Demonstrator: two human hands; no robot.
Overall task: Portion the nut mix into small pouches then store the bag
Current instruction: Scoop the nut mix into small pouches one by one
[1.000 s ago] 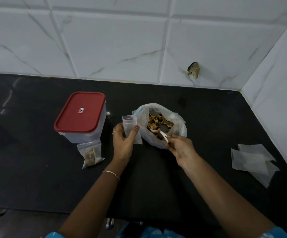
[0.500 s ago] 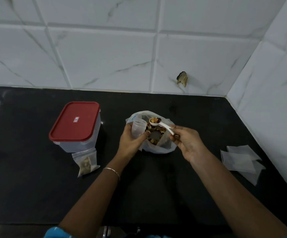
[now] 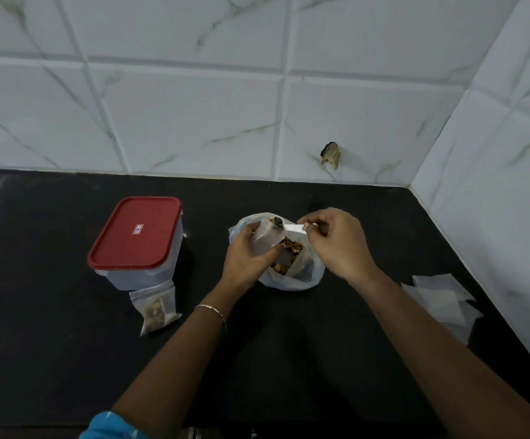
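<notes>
An open clear bag of nut mix stands on the black counter. My left hand grips a small clear pouch above the bag, its mouth turned to the right. My right hand pinches the handle of a white spoon, whose bowl with dark nuts is at the pouch mouth. A filled small pouch lies in front of the red-lidded container.
A clear container with a red lid stands left of the bag. Several empty pouches lie in a heap at the right, near the tiled side wall. A tiled back wall bounds the counter.
The right hand lifted the loaded spoon out of the bag and brought it left to the pouch mouth. The left hand raised and tilted the pouch toward it.
</notes>
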